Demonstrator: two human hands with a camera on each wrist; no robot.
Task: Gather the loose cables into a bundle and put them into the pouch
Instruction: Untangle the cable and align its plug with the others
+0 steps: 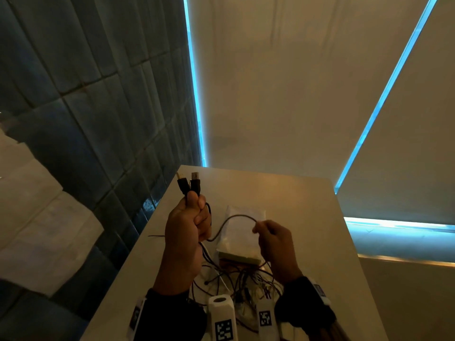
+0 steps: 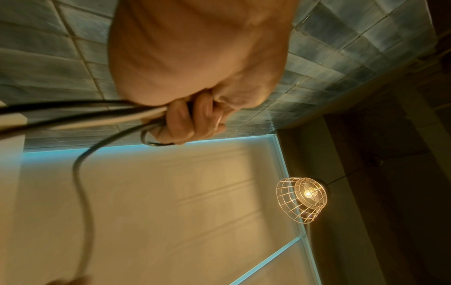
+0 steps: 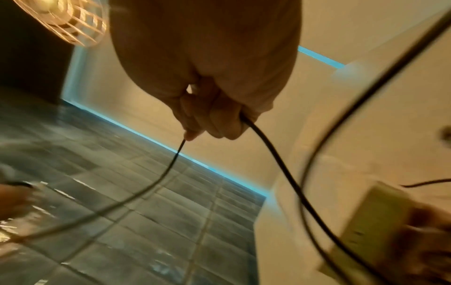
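A tangle of thin cables (image 1: 234,279) lies on the near part of the white table (image 1: 307,217); just beyond it rests the white pouch (image 1: 242,232); above, the right hand (image 1: 275,247) pinches a black cable (image 1: 231,217); the left hand (image 1: 187,230) grips the gathered strands, two USB plugs (image 1: 189,184) standing above its fist.

Pale bench (image 1: 295,205) stands in a corner. Blue-grey tiled wall (image 1: 93,99) to its left; cream blinds (image 1: 295,82) behind, edged by cyan light strips (image 1: 194,89). Wire-cage pendant lamp (image 2: 302,200), bulb lit, hangs overhead. White blocks with black square-pattern markers (image 1: 224,329) at the near edge.
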